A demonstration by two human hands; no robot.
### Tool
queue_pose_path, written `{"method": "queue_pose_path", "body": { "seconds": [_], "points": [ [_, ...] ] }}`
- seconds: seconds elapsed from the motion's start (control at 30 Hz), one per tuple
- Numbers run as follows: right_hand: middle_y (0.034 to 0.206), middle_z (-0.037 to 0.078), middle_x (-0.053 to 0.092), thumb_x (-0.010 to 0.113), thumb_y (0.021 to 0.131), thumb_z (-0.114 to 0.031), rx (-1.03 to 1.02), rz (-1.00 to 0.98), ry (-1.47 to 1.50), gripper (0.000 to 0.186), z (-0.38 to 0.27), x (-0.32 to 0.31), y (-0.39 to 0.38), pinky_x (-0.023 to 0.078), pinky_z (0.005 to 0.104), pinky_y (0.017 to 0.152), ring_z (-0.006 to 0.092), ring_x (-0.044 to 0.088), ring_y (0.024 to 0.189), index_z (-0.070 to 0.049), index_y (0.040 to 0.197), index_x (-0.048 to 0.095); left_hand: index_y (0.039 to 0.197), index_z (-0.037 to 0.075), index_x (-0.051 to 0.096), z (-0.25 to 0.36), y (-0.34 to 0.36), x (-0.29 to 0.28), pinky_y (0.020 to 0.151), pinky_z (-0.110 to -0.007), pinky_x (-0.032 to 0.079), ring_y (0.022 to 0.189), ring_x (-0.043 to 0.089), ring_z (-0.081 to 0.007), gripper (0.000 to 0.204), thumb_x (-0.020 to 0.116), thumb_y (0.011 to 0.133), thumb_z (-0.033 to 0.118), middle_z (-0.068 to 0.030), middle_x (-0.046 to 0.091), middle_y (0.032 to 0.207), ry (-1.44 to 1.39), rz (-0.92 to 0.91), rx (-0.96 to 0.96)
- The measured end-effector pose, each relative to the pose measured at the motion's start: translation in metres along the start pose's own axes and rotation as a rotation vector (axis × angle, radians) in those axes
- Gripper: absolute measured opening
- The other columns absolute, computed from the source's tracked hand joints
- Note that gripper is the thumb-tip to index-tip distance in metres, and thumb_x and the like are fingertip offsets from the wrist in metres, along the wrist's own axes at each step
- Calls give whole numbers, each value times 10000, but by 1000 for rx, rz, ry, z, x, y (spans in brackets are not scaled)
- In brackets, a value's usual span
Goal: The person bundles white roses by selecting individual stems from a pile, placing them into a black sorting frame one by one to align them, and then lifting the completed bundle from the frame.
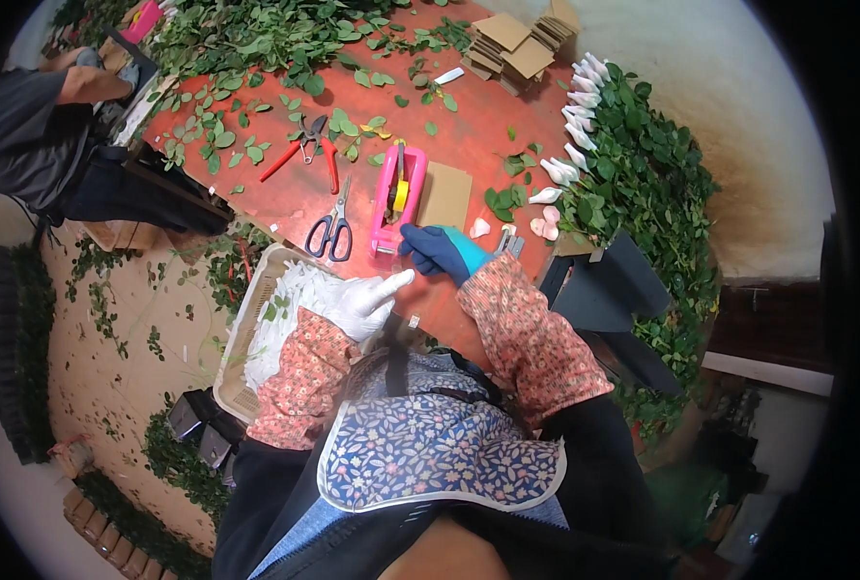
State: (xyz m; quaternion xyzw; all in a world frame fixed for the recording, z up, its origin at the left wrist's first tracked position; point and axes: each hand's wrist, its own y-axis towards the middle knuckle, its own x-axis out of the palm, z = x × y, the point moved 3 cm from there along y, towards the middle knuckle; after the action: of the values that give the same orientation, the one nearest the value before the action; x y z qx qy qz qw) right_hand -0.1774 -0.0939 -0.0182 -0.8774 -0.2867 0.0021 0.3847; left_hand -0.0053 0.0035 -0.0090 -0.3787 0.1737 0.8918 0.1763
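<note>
Close together at the table's front edge are my two gloved hands. My left hand (365, 302), in a white glove, has its fingers curled and one digit pointing right; anything inside is hidden. In a dark blue glove, my right hand (434, 249) pinches its fingertips beside the front end of a pink tape dispenser (386, 198). Whatever small thing it grips is too fine to make out. A yellow roll (401, 195) sits in the dispenser. Left of it lie scissors (330, 232) with dark blue handles and red-handled pruning shears (306, 153). A cardboard piece (446, 196) lies to its right.
White-wrapped flower buds on leafy stems (633, 145) line the table's right side. Cut leaves (246, 43) heap at the back, near stacked cardboard pieces (517, 46). A beige basket (227, 362) of white strips stands left of me. Another person (39, 145) is at far left.
</note>
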Motion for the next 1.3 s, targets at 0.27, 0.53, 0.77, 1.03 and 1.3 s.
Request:
{"method": "queue_pose_path", "body": {
  "seconds": [0.27,0.53,0.77,1.03,1.3],
  "points": [
    [831,18,649,724,855,-316,-235,79,-185,328,-3,0,34,456,260,654,97,563,734,-5,949,677,1343,224,538,-12,1,-20,554,-399,441,572,538,-263,603,578,763,68,-49,508,670,175,60,160],
    [909,8,649,679,891,-214,-203,279,-74,266,-6,10,35,450,243,716,96,560,803,2,1047,667,1415,278,460,-23,-3,-19,571,-389,439,607,557,-245,644,581,803,121,-42,514,678,301,7,138],
    [752,-10,621,660,898,-162,-358,474,-217,157,7,1,48,424,252,594,76,513,656,-5,894,673,1391,259,486,-39,2,-6,586,-422,436,608,549,-298,603,614,807,179,-70,529,687,171,33,132],
    [659,28,625,675,881,-223,-500,528,-369,248,14,-4,54,433,298,548,95,517,583,19,828,666,1253,274,611,-29,1,1,640,-385,451,751,568,-239,556,655,726,101,-38,566,956,261,298,103],
    [716,47,651,667,883,-220,-463,494,-366,240,16,-4,49,451,295,582,96,542,622,17,850,668,1167,176,655,-10,-4,4,667,-351,452,775,560,-209,463,642,714,79,-16,605,1080,192,455,177]
  ]
}}
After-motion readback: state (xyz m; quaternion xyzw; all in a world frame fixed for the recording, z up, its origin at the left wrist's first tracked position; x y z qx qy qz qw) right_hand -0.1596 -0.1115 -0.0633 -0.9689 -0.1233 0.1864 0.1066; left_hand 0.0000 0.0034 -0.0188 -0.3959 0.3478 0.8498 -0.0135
